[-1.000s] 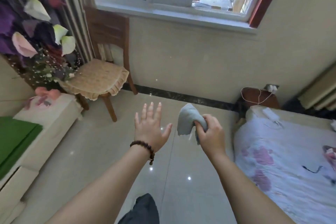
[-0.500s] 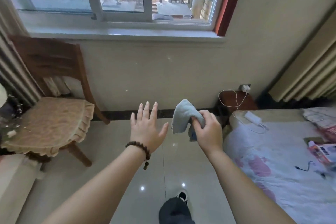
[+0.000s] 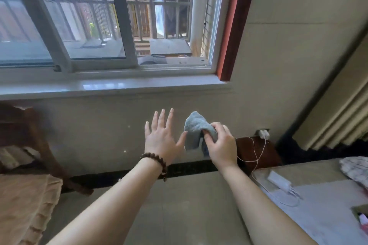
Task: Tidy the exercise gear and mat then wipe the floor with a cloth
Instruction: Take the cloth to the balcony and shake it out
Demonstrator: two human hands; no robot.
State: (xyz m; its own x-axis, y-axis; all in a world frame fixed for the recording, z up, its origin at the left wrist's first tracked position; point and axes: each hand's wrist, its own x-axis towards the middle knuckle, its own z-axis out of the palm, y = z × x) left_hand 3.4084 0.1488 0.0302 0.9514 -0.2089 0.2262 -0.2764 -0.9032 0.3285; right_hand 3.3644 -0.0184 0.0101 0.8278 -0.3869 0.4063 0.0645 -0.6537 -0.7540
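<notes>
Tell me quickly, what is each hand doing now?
Left hand: open, fingers spread, holding nothing.
Right hand: closed, gripping the grey cloth.

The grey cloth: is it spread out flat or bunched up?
Bunched up. The cloth is crumpled in the right hand, whose fingers curl round it, off the floor.
</notes>
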